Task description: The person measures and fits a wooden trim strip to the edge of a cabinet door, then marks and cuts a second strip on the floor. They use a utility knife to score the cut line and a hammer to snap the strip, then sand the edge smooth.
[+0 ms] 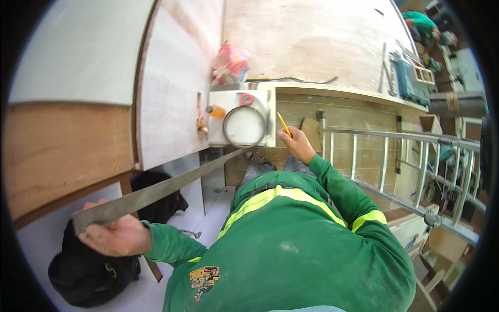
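Note:
My left hand is closed around the near end of a long, flat grey-brown strip. The strip slants away to the right, its far end by the white work surface. Between the fingers of my right hand is a yellow pencil, its tip pointing up and away. On the white surface lie a ring-shaped coil of thin dark band, a red tape measure and a small orange bottle with a dark cap.
A metal ladder extends along the right. Upright pale panels rise at left. A pink-and-white plastic bag and a teal tool case sit farther back. Black bags lie at lower left. Another person bends at far right.

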A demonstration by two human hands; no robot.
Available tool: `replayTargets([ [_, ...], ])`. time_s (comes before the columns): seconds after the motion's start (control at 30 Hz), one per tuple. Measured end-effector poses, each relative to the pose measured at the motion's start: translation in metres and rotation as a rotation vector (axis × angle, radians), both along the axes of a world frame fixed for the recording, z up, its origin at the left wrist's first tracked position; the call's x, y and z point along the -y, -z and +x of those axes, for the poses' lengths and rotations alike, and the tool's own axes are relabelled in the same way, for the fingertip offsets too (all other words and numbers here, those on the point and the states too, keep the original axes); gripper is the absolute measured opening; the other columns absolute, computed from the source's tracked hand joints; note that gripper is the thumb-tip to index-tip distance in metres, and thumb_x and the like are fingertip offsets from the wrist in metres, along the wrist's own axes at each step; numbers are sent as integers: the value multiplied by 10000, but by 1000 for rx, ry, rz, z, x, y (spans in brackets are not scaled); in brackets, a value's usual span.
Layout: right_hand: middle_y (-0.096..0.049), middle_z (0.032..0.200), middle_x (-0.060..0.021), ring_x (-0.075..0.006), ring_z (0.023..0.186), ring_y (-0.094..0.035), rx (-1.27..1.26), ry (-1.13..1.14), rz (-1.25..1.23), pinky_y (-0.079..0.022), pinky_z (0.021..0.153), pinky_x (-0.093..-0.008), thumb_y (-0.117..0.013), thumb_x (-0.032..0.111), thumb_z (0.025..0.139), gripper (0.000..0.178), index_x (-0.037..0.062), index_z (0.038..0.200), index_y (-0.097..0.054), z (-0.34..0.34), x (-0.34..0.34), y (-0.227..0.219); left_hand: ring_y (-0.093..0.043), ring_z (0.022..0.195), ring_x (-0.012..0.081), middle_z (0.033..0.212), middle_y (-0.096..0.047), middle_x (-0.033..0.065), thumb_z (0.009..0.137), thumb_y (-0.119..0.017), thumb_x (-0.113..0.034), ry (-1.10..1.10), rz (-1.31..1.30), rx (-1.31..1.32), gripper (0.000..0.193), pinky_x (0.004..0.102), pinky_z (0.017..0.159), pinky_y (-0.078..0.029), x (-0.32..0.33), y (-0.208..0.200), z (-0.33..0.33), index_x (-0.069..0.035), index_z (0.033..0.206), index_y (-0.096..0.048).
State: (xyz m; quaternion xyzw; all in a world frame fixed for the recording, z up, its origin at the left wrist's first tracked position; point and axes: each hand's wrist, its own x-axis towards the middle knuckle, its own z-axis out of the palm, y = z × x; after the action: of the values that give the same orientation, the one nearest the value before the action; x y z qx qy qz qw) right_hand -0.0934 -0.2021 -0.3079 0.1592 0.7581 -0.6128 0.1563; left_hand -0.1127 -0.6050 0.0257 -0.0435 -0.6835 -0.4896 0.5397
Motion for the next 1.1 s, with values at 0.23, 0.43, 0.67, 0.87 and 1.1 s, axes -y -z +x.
replayTargets([
  [0.23, -568, 815, 59, -50, 743, -489, 42, 545, -172, -413, 656, -260, -711, 365, 1065, 320, 50, 1006, -704, 56, -135, -14, -269, 712, 140, 807, -299, 14, 1103, -537, -219, 397, 31, -143, 305, 348, 609, -226, -155, -93, -84, -32, 865, -499],
  [0.43, -533, 767, 76, -4, 583, -440, -21, 782, -223, -360, 505, -194, -673, 417, 1102, 324, 104, 1161, -730, 70, -316, -24, -639, 1027, 293, 1163, -691, 190, 1100, -566, -83, 463, -90, -202, 259, 363, 904, -534, -196, -146, -151, 97, 1238, -692],
  [0.67, -482, 738, 79, -9, 587, -417, -195, 1030, -112, -325, 502, -206, -646, 441, 1119, 386, 66, 1119, -740, 119, -489, -52, -691, 1060, 255, 1209, -728, 184, 1050, -695, -104, 422, -133, 34, 321, 343, 940, -571, -382, -126, -269, 105, 1293, -671],
  [0.87, -493, 749, 64, -16, 603, -447, -274, 1123, -79, -353, 530, -207, -621, 429, 1135, 412, 38, 1131, -751, 158, -549, -75, -685, 914, 230, 1135, -710, 151, 1086, -672, -162, 628, 109, 135, 313, 323, 770, -579, -491, -100, -329, 95, 1259, -630],
  [1.1, -484, 740, 69, -19, 616, -445, -210, 1145, -67, -350, 545, -205, -611, 408, 1143, 390, 43, 1113, -744, 202, -556, -80, -728, 939, 265, 1174, -709, 178, 1106, -602, -133, 639, 244, 181, 279, 354, 841, -650, -612, -41, -323, 96, 1264, -605],
])
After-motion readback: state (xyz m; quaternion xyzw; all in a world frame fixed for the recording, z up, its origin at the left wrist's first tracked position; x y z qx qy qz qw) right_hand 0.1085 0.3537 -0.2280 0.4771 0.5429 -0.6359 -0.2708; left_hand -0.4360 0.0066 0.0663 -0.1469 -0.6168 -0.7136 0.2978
